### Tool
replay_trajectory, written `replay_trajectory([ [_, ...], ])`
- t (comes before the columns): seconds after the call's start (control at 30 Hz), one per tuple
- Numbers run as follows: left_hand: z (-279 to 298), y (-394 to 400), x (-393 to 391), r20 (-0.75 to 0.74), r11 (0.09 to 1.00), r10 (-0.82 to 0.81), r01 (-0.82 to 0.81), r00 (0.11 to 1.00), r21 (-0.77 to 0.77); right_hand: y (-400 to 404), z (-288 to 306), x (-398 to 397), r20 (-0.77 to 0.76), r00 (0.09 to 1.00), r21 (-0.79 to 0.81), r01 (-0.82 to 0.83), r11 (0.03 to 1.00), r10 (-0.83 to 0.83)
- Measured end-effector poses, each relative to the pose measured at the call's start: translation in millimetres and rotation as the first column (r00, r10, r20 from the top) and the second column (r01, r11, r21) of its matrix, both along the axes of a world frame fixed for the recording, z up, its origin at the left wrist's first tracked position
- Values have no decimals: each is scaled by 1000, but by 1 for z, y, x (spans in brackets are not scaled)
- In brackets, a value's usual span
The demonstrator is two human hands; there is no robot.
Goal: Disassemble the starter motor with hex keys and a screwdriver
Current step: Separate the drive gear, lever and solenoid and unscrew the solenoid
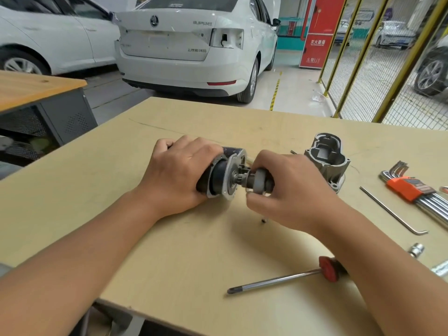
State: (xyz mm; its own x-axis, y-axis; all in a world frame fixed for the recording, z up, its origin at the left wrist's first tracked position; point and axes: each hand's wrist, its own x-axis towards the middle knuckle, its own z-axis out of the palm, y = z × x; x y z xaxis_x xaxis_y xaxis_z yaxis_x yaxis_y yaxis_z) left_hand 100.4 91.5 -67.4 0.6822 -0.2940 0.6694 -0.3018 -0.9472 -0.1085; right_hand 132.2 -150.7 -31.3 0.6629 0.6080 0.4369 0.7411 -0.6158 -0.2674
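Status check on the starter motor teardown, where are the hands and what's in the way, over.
Left hand grips motor body; right hand grips drive gear end. Nose housing already off, on table. Screwdriver, loose hex key lie idle. Nothing obstructing.

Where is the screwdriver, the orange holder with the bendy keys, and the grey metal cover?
screwdriver [276,280], head view, middle of its steel shaft.
orange holder [404,187], head view, top face of the plastic clip.
grey metal cover [327,159], head view, inside its open hollow.
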Motion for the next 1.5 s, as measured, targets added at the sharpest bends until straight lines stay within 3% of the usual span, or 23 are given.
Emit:
replay_trajectory([
  [0.17, 4, 8, 4, -147, 979, -140, 115, 979, -167, -11, 0, 8, -20, 1000, -55, -8, 998, 7],
  [0.37, 10, 19, -1, -103, 879, -326, 261, 940, -398, -14, -6, 10, -63, 998, -9, -20, 1000, 20],
  [0.53, 12, 27, -3, -21, 597, -317, 183, 948, -781, -14, -9, 9, -87, 996, 18, 1, 1000, 1],
  [0.63, 13, 33, -1, 16, 426, -274, 136, 962, -894, -12, -9, 8, -98, 995, 20, -1, 1000, 3],
  [0.7, 15, 40, -1, 64, 266, -241, 129, 968, -955, -10, -9, 6, -108, 994, 19, -4, 1000, 7],
  [0.9, 19, 48, 0, 10, 202, -162, 43, 987, -978, -9, -9, 3, -129, 992, 24, -2, 1000, 5],
  [0.93, 20, 48, -2, 3, 236, -145, 38, 989, -971, -9, -8, 2, -134, 991, 21, -9, 1000, 12],
  [1.07, 22, 50, -15, -30, 555, -118, 41, 993, -831, -11, -5, -3, -149, 987, 3, -57, 998, 56],
  [1.17, 16, 46, -21, -31, 870, -82, 57, 996, -490, -8, -4, -8, -137, 987, -14, -82, 997, 80],
  [1.2, 14, 44, -22, -35, 932, -94, 76, 995, -354, -6, -5, -10, -131, 988, -15, -84, 996, 82],
  [1.27, 13, 43, -25, -94, 967, -119, 94, 988, -238, -2, -6, -13, -112, 990, -12, -84, 996, 82],
  [1.5, 24, 46, -41, -236, 954, -72, -3, 969, -301, 7, -9, -24, -106, 989, 6, -100, 995, 101],
])
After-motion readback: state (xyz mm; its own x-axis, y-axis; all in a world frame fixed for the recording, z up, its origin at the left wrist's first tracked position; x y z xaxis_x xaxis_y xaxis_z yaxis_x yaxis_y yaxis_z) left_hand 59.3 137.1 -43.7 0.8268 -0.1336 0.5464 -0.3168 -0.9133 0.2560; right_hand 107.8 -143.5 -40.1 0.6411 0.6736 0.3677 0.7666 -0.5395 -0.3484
